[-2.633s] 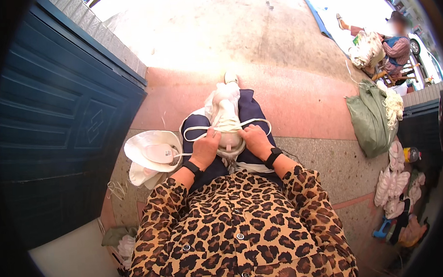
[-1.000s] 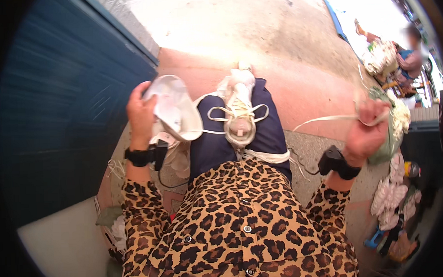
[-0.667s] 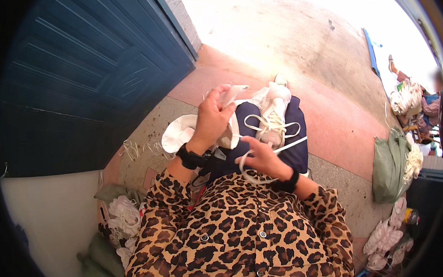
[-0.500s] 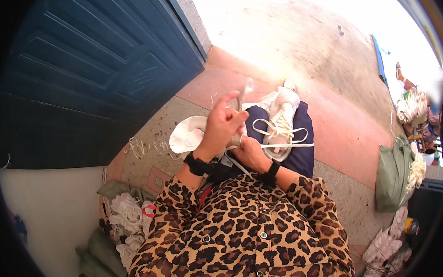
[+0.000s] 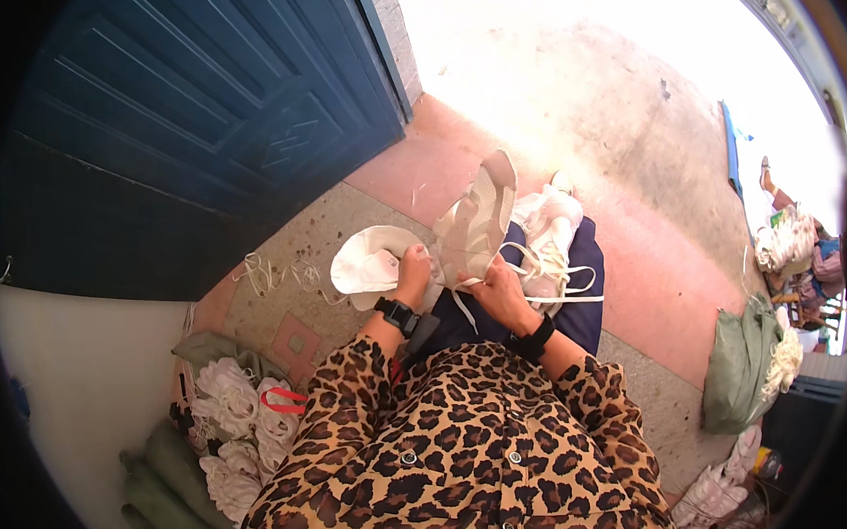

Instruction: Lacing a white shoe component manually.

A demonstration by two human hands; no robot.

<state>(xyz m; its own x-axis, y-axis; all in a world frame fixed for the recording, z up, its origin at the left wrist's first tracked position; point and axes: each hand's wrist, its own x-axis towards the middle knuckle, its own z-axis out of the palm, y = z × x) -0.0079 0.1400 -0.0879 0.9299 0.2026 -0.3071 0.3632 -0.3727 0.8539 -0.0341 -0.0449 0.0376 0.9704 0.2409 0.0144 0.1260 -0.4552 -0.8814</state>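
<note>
A pale shoe upper [image 5: 478, 221] stands raised above my lap, its grey-white inner side spread toward me. My right hand [image 5: 501, 290] is closed on its lower edge, with a thin white lace by the fingers. To the left, my left hand [image 5: 413, 272] is closed beside the upper's other edge; whatever its fingertips pinch is hidden. Past that hand lies a white rounded piece, seemingly another shoe upper [image 5: 360, 262]. Across my dark blue trousers, to the right, rest more white uppers [image 5: 553, 223] with loose white laces [image 5: 547, 274].
Cut or loose laces [image 5: 263, 275] lie on the speckled floor at left, near a blue door [image 5: 204, 114]. White bundles [image 5: 228, 402] and green sacks [image 5: 179, 487] sit at my lower left. A green sack [image 5: 740, 370] with pale laces stands at right; farther off, a person's leg [image 5: 773, 189] shows.
The upper has been opened out and raised, now facing me. My left hand has dropped and its fingers have closed; my right hand has shifted slightly right. The view has tilted a little.
</note>
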